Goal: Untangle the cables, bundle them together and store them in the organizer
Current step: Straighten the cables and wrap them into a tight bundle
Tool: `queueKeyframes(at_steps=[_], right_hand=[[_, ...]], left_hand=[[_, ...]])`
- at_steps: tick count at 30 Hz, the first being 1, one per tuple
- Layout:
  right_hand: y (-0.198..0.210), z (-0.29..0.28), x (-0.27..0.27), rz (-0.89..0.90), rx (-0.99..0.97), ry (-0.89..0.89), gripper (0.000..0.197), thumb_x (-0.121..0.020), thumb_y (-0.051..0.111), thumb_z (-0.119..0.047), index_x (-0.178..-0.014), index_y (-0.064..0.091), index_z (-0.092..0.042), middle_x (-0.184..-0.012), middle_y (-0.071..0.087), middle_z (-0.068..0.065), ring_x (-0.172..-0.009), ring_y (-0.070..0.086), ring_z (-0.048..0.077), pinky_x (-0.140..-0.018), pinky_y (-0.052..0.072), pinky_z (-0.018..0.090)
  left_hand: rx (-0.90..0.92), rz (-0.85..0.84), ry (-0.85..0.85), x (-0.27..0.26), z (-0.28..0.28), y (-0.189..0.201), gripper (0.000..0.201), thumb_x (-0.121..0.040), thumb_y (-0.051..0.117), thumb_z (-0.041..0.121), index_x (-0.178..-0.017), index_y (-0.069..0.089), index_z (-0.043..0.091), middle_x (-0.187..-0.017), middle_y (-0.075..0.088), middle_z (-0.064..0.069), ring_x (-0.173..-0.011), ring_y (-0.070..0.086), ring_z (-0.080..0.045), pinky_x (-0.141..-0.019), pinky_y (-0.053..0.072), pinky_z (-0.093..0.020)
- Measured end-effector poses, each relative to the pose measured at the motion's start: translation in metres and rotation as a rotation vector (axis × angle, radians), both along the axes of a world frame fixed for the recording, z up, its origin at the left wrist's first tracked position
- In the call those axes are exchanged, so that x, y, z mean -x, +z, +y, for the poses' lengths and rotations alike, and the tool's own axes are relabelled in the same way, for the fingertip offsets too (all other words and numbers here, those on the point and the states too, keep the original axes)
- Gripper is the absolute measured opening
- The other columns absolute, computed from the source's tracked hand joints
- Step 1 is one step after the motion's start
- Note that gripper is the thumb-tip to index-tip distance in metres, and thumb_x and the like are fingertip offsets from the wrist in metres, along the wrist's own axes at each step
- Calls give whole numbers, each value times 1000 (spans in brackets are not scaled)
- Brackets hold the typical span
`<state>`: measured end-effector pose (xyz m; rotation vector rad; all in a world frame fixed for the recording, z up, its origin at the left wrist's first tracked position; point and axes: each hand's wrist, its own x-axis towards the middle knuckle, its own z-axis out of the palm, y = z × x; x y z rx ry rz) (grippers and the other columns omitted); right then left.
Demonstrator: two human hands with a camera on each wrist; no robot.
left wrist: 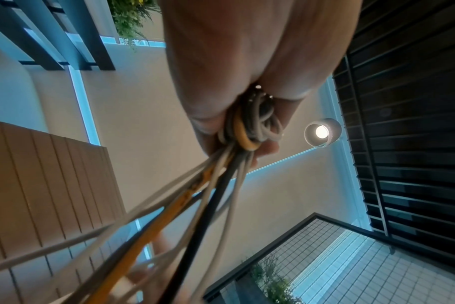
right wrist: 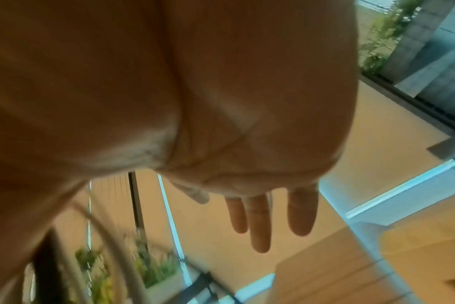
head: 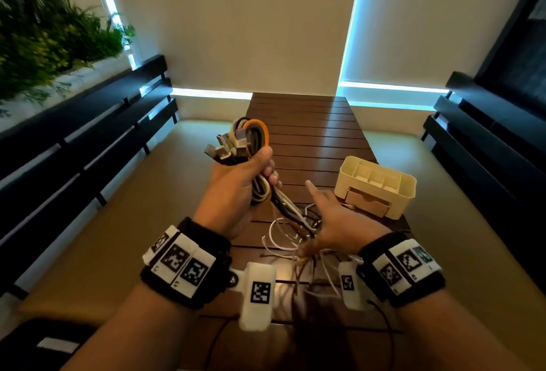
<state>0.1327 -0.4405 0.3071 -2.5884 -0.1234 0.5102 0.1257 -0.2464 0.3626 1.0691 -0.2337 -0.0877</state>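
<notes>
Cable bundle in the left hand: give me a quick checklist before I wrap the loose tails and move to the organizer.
1. Left hand grips cable bundle: ok.
2. Right hand free, fingers straight: ok.
3. Loose tails gathered: not ok, they trail onto the table.
4. Tails free of knots: cannot tell.
5. Organizer upright, top compartments open: ok.
6. Organizer drawer shut: ok.
</notes>
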Motion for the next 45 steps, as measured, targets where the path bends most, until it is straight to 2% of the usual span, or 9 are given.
queueKeyframes(at_steps=[4,7,10,13,24,29,33,39,45], right_hand=[[40,14,18,-127,-400,120,127,-68,89,-39,-153,-6,-47,-161,25,-7,-142,35,12,-111,32,29],[35,28,14,-200,-699,100,82,-80,78,-10,-147,35,-28,-118,66,-3,-102,67,9,-90,56,33],[21,38,15,-226,-736,14,31,-89,64,-4,-117,57,-15,-79,67,4,-65,63,20,-67,56,41],[14,39,18,-221,-707,22,17,-92,64,-13,-108,59,-15,-68,58,-3,-57,53,16,-56,46,35],[17,13,19,-191,-491,54,16,-86,73,-40,-87,65,-27,-65,62,-10,-58,57,4,-57,49,20],[23,-14,16,-198,-657,-46,24,-74,78,-38,-90,72,-21,-62,65,-8,-56,58,5,-60,50,26],[29,-20,14,-210,-810,-35,17,-85,73,-19,-101,71,-13,-62,63,-11,-54,53,0,-55,46,14],[33,-24,8,-134,-1038,15,40,-73,83,-40,-101,73,-14,-89,70,13,-69,61,8,-76,54,25],[36,-10,0,-288,-924,-76,26,-74,76,-43,-87,76,-21,-81,66,12,-64,53,11,-63,45,23]], left_hand=[[-21,39,-34,0,-6,-9,8,-95,58,12,-101,61,8,-70,61,-2,-70,62,-17,-74,54,-36],[33,79,-61,2,-15,-9,10,-92,61,12,-101,64,9,-73,65,-4,-71,66,-16,-69,60,-32],[51,26,-94,0,-15,-6,16,-87,62,16,-100,59,7,-72,58,-3,-66,59,-15,-64,55,-29],[106,37,-104,2,-13,-5,17,-90,59,20,-100,51,8,-65,46,-1,-58,50,-13,-61,50,-28],[143,38,13,-4,14,6,21,-94,59,28,-79,52,14,-57,37,4,-49,38,-8,-53,42,-23],[99,110,51,-6,29,-4,18,-86,62,27,-82,53,12,-57,40,4,-48,40,-8,-51,42,-22],[66,172,12,-6,29,-14,16,-85,63,24,-82,54,11,-59,42,2,-48,41,-8,-50,43,-22],[-67,188,-61,0,26,-25,21,-81,64,23,-90,61,3,-81,64,-12,-46,46,-9,-48,48,-24],[-116,232,-222,16,4,-33,47,-78,71,20,-116,59,-3,-90,68,-16,-45,52,-9,-45,46,-21]])
